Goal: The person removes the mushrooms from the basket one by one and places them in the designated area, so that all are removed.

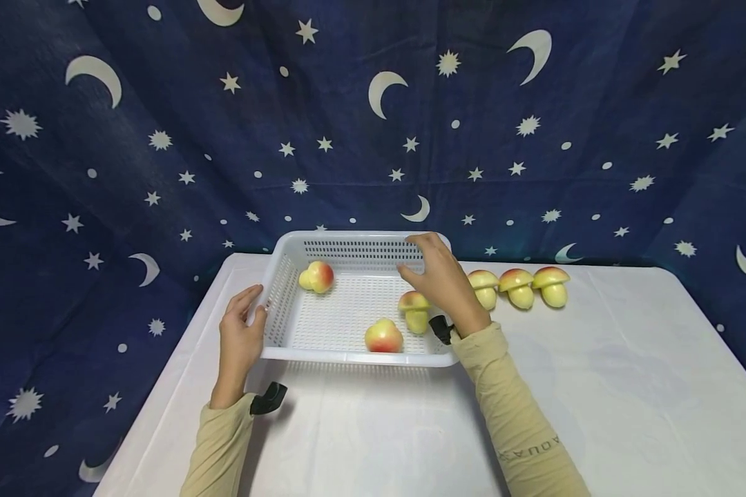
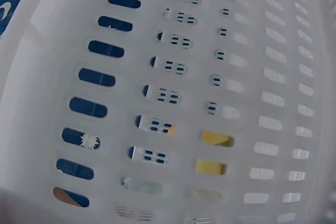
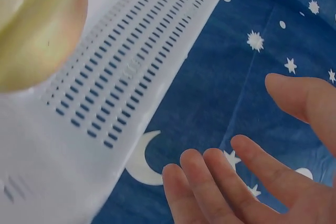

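Observation:
A white perforated plastic basket (image 1: 348, 357) stands on the table. Inside are several toy mushrooms: one mushroom (image 1: 317, 276) at the back left, another (image 1: 383, 336) by the front wall, a third mushroom (image 1: 415, 310) standing on the right. My left hand (image 1: 241, 338) is beside the basket's left wall, fingers loosely bent; whether it touches I cannot tell. Over the basket's right side is my right hand (image 1: 441, 279), its thumb and fingers spread and holding nothing. The right wrist view shows that hand (image 3: 252, 182) apart from the basket wall (image 3: 115, 87). Only the basket's slotted side (image 2: 173, 114) fills the left wrist view.
Right of the basket, three more mushrooms stand in a row, among them the middle mushroom (image 1: 518, 288) and the rightmost mushroom (image 1: 552, 286). A white cloth covers the table (image 1: 628, 386). Behind it hangs a dark blue curtain (image 1: 348, 103) with moons and stars.

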Available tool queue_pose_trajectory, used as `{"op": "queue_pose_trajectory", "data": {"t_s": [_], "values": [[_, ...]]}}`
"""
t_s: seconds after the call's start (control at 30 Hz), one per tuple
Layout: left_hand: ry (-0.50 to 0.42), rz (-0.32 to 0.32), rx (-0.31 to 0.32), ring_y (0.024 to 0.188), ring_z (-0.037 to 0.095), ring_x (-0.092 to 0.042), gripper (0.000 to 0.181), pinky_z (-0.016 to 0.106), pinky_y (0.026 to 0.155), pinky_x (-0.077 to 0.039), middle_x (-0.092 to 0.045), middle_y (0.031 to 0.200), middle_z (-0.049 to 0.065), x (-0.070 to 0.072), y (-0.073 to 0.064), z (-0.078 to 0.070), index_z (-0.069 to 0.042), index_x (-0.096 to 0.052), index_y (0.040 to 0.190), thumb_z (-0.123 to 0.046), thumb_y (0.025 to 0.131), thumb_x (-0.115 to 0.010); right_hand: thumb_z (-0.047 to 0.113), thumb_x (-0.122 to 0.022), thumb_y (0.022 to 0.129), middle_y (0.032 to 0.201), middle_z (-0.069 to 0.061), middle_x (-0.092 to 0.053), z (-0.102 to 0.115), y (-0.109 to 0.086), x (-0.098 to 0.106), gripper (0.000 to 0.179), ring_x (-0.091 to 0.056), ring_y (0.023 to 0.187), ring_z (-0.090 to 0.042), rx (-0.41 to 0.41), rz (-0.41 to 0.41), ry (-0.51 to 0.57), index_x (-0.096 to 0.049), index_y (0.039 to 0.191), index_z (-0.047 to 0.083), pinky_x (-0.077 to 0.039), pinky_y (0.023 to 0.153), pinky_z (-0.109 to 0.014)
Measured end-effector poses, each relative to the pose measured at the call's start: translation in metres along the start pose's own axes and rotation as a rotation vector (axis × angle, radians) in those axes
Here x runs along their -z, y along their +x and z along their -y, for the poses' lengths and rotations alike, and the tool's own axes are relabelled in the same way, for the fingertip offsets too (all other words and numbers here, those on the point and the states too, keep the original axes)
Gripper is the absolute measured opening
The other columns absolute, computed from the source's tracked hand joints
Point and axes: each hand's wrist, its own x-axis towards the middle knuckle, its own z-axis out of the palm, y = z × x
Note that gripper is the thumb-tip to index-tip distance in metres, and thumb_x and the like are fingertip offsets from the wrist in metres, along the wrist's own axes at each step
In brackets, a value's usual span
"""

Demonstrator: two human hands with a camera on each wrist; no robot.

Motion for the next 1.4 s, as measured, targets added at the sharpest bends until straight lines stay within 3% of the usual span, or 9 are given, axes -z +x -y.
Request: {"op": "queue_pose_trajectory", "data": {"t_s": [0.97, 1.4], "values": [[-0.009, -0.008, -0.019, 0.141, 0.035, -0.041, 0.042, 0.053, 0.117, -0.031, -0.048, 0.146, 0.017, -0.001, 0.001, 0.0, 0.004, -0.054, 0.138, 0.002, 0.096, -0.049, 0.022, -0.07, 0.091, 0.14, -0.015, -0.052, 0.023, 0.022, -0.041, 0.052, -0.052, 0.129, -0.029, 0.039, 0.071, 0.05, -0.055, 0.136, 0.001, -0.042, 0.112, -0.042], [-0.004, -0.002, 0.009, 0.141, 0.034, -0.04, 0.043, 0.052, 0.118, -0.03, -0.047, 0.147, 0.016, -0.002, 0.0, 0.0, 0.002, -0.053, 0.14, 0.001, 0.097, -0.048, 0.02, -0.07, 0.091, 0.135, -0.015, -0.055, 0.028, 0.033, -0.062, 0.05, -0.058, 0.119, -0.031, 0.052, 0.124, 0.104, -0.057, 0.134, 0.001, -0.049, 0.102, -0.04]]}}
